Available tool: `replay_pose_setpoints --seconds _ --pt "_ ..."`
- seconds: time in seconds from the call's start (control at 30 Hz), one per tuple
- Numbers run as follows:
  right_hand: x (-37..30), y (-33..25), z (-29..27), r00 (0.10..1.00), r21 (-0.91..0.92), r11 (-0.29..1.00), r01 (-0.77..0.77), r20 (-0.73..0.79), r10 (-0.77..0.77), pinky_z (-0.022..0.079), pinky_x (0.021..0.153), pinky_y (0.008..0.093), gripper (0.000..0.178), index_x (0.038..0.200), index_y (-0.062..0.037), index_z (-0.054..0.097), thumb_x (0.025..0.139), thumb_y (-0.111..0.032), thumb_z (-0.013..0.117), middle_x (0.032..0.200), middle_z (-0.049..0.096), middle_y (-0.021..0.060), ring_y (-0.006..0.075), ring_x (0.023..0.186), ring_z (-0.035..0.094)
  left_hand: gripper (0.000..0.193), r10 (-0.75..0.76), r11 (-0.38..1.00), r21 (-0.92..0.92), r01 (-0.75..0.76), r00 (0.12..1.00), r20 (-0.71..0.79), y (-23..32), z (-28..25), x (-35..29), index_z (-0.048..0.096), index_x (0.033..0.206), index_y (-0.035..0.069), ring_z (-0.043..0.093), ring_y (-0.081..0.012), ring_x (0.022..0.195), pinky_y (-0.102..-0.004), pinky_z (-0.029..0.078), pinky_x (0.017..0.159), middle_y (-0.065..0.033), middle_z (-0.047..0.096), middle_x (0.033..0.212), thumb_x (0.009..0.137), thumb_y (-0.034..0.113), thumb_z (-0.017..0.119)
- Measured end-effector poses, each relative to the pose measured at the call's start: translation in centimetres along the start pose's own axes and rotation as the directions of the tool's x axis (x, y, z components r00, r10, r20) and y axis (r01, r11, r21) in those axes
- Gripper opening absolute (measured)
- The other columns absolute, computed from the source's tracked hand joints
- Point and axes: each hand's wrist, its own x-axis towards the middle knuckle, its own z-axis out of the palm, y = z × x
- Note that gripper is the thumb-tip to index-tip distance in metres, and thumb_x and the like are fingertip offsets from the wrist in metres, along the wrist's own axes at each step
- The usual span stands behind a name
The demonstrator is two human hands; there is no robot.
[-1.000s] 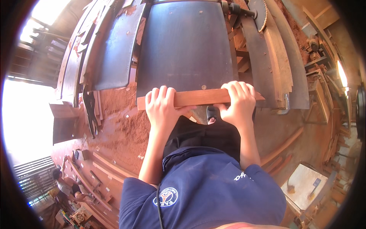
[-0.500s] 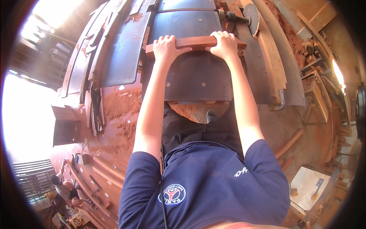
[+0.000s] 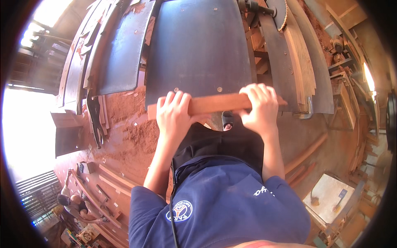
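A reddish-brown wooden piece (image 3: pixel 219 103) lies crosswise in front of me, over the near edge of the dark metal machine table (image 3: pixel 194 53). Near its left end my left hand (image 3: pixel 174 113) is closed over it, fingers on the far side. My right hand (image 3: pixel 260 105) grips it close to the pointed right end, thumb on the near side. Both forearms are bent, with the hands just beyond my waist. Whether the wood still touches the table edge I cannot tell.
A toothed circular saw blade (image 3: pixel 283 15) on a shaft is at the far right of the table. Reddish sawdust (image 3: pixel 132 115) covers the floor at left. A white-topped box (image 3: pixel 328 197) stands at lower right. Another person (image 3: pixel 74 202) sits by long timbers at lower left.
Both hands have drawn the wooden piece toward my body, from the middle of the metal table to its near edge. My elbows have bent more.
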Motion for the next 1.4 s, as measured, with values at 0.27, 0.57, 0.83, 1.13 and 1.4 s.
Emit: replay_pose_setpoints --seconds 0.27,0.57,0.83,1.13,1.4 --pt "16.5 8.3 7.8 0.982 -0.131 0.991 0.040 -0.179 -0.063 0.048 0.102 0.0431 0.047 0.106 -0.0145 0.073 0.069 -0.036 0.093 0.106 0.075 0.0021 0.0258 0.108 0.067 0.070 0.096 0.983 0.172 -0.067 0.981 -0.166 -10.0 8.5 15.7 0.064 0.082 0.008 0.067 -0.0298 0.090 -0.0446 0.049 0.083 -0.0074 0.067 0.084 0.071 0.075 0.083" --pt "11.5 6.5 6.2 0.987 -0.103 0.995 0.009 -0.157 -0.026 0.047 0.103 0.0436 0.051 0.109 -0.0119 0.072 0.068 -0.032 0.095 0.108 0.073 0.0043 0.0261 0.113 0.066 0.075 0.038 0.984 0.176 -0.029 0.998 -0.047 -7.2 7.4 12.0 0.066 0.089 0.007 0.065 -0.0298 0.097 -0.0454 0.048 0.089 -0.0088 0.068 0.092 0.069 0.077 0.081" --pt "-2.3 -0.3 0.0 0.997 -0.079 0.996 -0.050 -0.056 0.046 0.047 0.101 0.0462 0.057 0.108 -0.0123 0.068 0.058 -0.016 0.095 0.108 0.070 0.0050 0.0287 0.107 0.067 0.067 0.057 0.993 0.098 -0.059 0.998 0.025 1.0 0.5 -0.4 0.063 0.094 0.008 0.060 -0.0272 0.093 -0.0436 0.045 0.091 -0.0058 0.060 0.091 0.068 0.066 0.085" --pt "16.8 10.4 6.2 0.997 -0.186 0.982 0.010 -0.077 -0.024 0.046 0.107 0.0447 0.057 0.117 -0.0144 0.072 0.072 -0.040 0.095 0.115 0.073 0.0040 0.0270 0.116 0.065 0.065 0.128 0.981 0.162 -0.107 0.984 -0.125 -8.7 9.6 17.4 0.063 0.088 0.010 0.065 -0.0301 0.094 -0.0465 0.049 0.082 -0.0052 0.068 0.090 0.076 0.072 0.081" --pt "21.8 11.9 9.3 0.999 -0.283 0.958 -0.046 -0.022 0.041 0.043 0.109 0.0446 0.059 0.120 -0.0152 0.072 0.073 -0.044 0.093 0.119 0.073 0.0041 0.0260 0.120 0.065 0.072 0.082 0.970 0.241 -0.034 0.978 -0.192 -10.6 12.3 20.0 0.068 0.101 0.005 0.066 -0.0346 0.102 -0.0487 0.047 0.098 -0.0123 0.070 0.099 0.083 0.075 0.076"
